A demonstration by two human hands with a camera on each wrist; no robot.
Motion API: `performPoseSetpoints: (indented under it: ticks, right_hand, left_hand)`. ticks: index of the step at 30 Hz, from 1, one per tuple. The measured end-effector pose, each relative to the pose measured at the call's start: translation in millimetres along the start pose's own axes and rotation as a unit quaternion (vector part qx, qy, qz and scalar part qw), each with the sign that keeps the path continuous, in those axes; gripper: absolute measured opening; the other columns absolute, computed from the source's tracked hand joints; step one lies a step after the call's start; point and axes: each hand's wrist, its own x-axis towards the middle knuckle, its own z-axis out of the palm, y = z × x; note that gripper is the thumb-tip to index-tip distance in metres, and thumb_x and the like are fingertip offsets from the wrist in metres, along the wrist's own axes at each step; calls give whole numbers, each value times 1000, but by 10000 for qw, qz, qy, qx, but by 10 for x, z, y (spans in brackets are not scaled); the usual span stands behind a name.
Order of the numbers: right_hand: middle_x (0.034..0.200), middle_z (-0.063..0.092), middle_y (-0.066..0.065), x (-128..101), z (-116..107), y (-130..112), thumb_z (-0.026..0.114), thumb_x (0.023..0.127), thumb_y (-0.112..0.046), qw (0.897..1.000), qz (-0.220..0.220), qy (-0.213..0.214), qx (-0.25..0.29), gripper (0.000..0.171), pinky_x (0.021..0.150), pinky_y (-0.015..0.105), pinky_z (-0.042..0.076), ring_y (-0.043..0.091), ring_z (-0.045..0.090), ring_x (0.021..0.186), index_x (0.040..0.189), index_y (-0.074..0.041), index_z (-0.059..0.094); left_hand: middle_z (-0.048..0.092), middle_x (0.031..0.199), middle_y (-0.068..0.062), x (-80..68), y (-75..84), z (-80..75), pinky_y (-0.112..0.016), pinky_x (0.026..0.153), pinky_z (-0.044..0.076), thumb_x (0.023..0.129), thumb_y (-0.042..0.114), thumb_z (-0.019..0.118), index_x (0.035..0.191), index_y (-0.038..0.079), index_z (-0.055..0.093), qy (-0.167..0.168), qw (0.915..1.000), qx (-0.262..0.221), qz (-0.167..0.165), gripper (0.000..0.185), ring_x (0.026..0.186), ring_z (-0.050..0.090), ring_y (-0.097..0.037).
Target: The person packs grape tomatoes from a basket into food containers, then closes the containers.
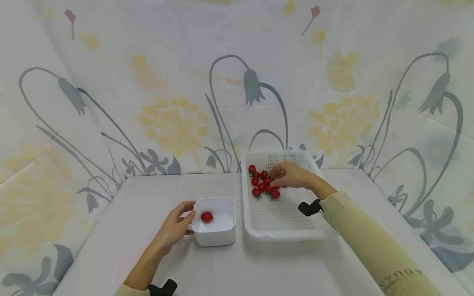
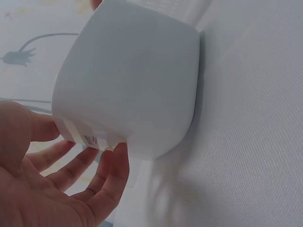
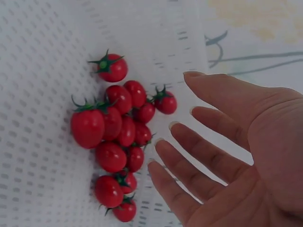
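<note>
Tomatoes (image 1: 263, 184) heaped in tray (image 1: 281, 213); one tomato (image 1: 206, 216) in bowl (image 1: 218, 234).

A table (image 1: 148, 205) draped in white cloth bore a small square white plastic bowl (image 1: 215, 232); just beside it sat a perforated white plastic tray (image 1: 281, 213).

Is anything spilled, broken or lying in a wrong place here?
Nothing stands out. The cherry tomatoes lie together inside the white perforated tray, one tomato sits in the white bowl, and both stand level on the table. No spill or damage shows.
</note>
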Motion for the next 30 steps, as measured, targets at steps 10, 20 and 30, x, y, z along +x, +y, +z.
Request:
performPoseSetpoints:
  ticks: [10, 20, 30]
  right_hand:
    - [110, 72, 14, 108, 197, 342, 81, 86, -12, 9994, 283, -15, -194, 34, 93, 45, 55, 27, 63, 102, 114, 4, 71]
    - [97, 73, 7, 136, 255, 442, 78, 88, -10, 9985, 407, -264, -257, 18, 81, 37, 55, 19, 62, 89, 103, -1, 77]
    - [89, 74, 2, 141, 266, 428, 79, 88, -11, 9968, 583, -445, -312, 10, 75, 30, 57, 14, 62, 81, 94, -3, 78]
  left_hand:
    - [52, 145, -19, -12, 15, -2, -39, 77, 62, 106, 12, 54, 141, 7, 54, 29, 10000, 57, -3, 36, 114, 62, -40]
    - [52, 143, -20, -9, 12, 13, -38, 75, 62, 105, 11, 54, 139, 4, 55, 44, 10000, 32, 38, 34, 113, 62, -41]
    - [51, 144, -21, -29, 25, 16, -38, 75, 62, 106, 12, 54, 140, 3, 54, 24, 10000, 36, 28, 35, 114, 62, -40]
